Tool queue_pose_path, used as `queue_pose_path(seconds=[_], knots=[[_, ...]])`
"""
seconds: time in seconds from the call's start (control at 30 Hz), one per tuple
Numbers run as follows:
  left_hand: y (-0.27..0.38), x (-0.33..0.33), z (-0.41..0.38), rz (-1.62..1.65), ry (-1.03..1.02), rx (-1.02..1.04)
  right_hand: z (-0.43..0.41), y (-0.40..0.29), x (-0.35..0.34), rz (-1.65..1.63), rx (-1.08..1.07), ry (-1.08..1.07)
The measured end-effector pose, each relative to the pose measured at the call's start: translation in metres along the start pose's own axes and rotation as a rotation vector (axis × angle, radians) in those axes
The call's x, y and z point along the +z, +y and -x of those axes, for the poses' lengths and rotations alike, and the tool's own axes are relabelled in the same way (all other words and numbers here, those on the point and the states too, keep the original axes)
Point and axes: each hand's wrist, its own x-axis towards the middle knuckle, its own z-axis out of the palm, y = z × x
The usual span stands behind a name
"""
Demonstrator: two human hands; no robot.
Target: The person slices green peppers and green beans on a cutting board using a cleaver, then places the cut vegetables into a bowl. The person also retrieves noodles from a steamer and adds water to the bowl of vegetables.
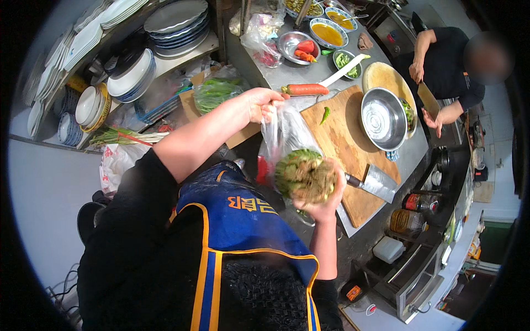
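Observation:
My left hand (261, 105) pinches the top of a clear plastic bag (285, 124), which hangs down from the fingers. In my right hand (325, 207) is a rounded bunch of green vegetable (304, 176) with a brownish face, blurred by motion. It overlaps the lower bag, and I cannot tell whether it is inside. Just right of it, a cleaver (379, 184) lies with its dark handle towards my right hand. Its blade rests across the edge of a wooden cutting board (352, 136). One small green pepper (325, 115) lies on the board.
A steel bowl (383, 120) overlaps the board's far right side and a round chopping block (379, 76). A carrot (305, 89) and a bowl of red peppers (296, 49) sit further back. Opposite, a person (447, 66) holds another cleaver (428, 101). Stacked plates (176, 29) fill the left shelves.

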Motion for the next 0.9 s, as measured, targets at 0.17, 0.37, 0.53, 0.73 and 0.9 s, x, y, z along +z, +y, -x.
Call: queue_pose_path(seconds=[0.17, 0.37, 0.53, 0.73, 0.9], knots=[[-0.041, -0.041, -0.024, -0.481, 0.364, 0.253, -0.020, -0.034, 0.004, -0.258, -0.134, 0.326], [-0.121, -0.191, -0.005, -0.900, 0.871, 0.382, -0.036, -0.046, -0.047, -0.285, 0.098, 0.659], [-0.087, -0.337, 0.052, -0.550, 1.116, 0.460, -0.045, -0.028, -0.078, -0.473, 0.125, 0.942], [0.064, -0.324, 0.073, -0.927, 1.281, 0.923, -0.020, 0.022, -0.088, -0.544, 0.385, 1.041], [0.138, -0.337, 0.032, -1.030, 1.319, 0.911, 0.015, 0.041, -0.071, -0.436, 0.526, 1.029]])
